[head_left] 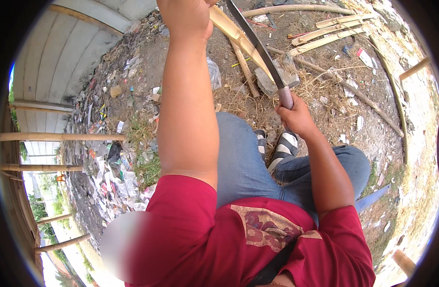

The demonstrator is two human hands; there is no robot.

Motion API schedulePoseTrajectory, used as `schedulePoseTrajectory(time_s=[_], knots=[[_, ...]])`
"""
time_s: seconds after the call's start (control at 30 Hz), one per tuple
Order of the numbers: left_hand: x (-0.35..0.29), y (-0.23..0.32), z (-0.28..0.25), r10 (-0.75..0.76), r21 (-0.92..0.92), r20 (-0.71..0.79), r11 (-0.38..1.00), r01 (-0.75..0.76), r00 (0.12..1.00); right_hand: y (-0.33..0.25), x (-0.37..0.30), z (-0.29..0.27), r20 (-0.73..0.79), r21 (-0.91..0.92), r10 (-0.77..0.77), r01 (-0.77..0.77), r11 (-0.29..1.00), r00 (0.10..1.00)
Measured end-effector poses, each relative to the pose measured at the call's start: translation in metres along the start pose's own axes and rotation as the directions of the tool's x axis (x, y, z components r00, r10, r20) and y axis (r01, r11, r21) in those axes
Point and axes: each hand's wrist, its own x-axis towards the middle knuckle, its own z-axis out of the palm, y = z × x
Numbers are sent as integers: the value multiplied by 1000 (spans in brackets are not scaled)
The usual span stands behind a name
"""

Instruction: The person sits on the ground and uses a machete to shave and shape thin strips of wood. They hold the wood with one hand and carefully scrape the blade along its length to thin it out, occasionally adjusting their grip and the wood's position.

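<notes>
My right hand (pixel 298 117) is closed round the pale handle of a machete (pixel 260 47), its long dark blade slanting up and to the left. Along the blade's left side runs a split bamboo strip (pixel 233 31), pale on its inner face. Its upper end is at my outstretched left hand (pixel 187 16), which is closed on it, though the top of the frame cuts off part of the fingers. Down at its lower end the strip meets a grey stone block (pixel 270 85). Whether the blade touches the strip, I cannot tell.
Several split bamboo pieces (pixel 325 36) lie at the far right, near a long pole (pixel 353 90). A blue saw blade (pixel 372 197) is beside my right knee. Litter (pixel 116 174) covers the ground at left, below a grey panel wall (pixel 56 57). My sandalled feet (pixel 284 146) are near the block.
</notes>
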Motion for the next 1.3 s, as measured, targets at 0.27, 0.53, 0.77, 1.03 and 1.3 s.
schedulePoseTrajectory(time_s=[0.27,0.53,0.77,1.03,1.3], knots=[[-1,-8,-11,4,-34,-13,999,-4,1000,-17,-18,6,28,-35,-118,119,992,993],[0,-3,-13,21,-86,-73,996,-27,997,12,1,9,-63,-6,45,-45,999,997],[1,-3,-32,42,-16,-42,999,-43,998,-33,-24,32,-15,-36,-333,332,943,943],[-1,10,-27,23,171,-65,985,-11,998,43,12,35,-171,-139,-20,-4,990,985],[9,8,-26,46,242,-137,970,-12,990,-63,-17,53,-47,-202,-287,272,941,957]])
